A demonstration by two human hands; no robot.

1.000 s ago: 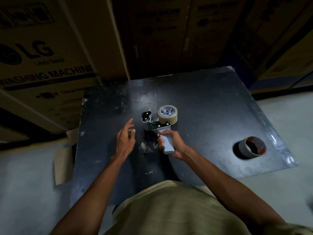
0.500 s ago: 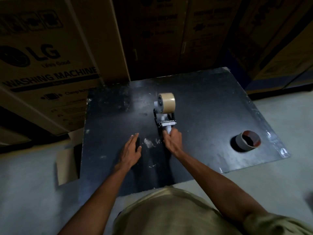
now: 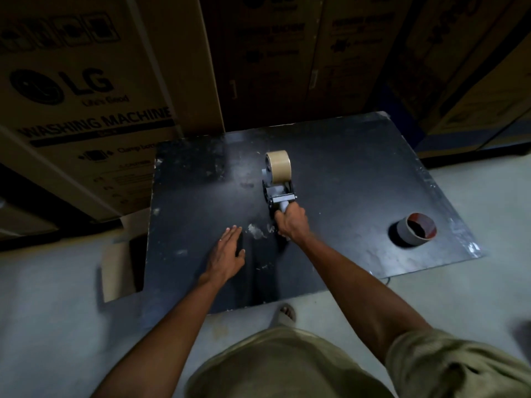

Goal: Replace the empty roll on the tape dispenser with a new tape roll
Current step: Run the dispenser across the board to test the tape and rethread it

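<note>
The right hand (image 3: 291, 224) had its fingers wrapped around the grey metal tape dispenser (image 3: 277, 193), which stood on the black table (image 3: 359, 179) with the tan tape roll (image 3: 278, 167) on top, well left of the empty grey cardboard roll (image 3: 416, 229), while the left hand (image 3: 225, 255) lay flat and loose, so setting it down gently looked best.

I wear an olive-khaki short-sleeved shirt (image 3: 290, 366), its creased right sleeve (image 3: 448, 366) ending above my elbow, both forearms bare, a thin ring (image 3: 220, 239) on my left hand (image 3: 225, 254), and a sandal (image 3: 286, 313).
</note>
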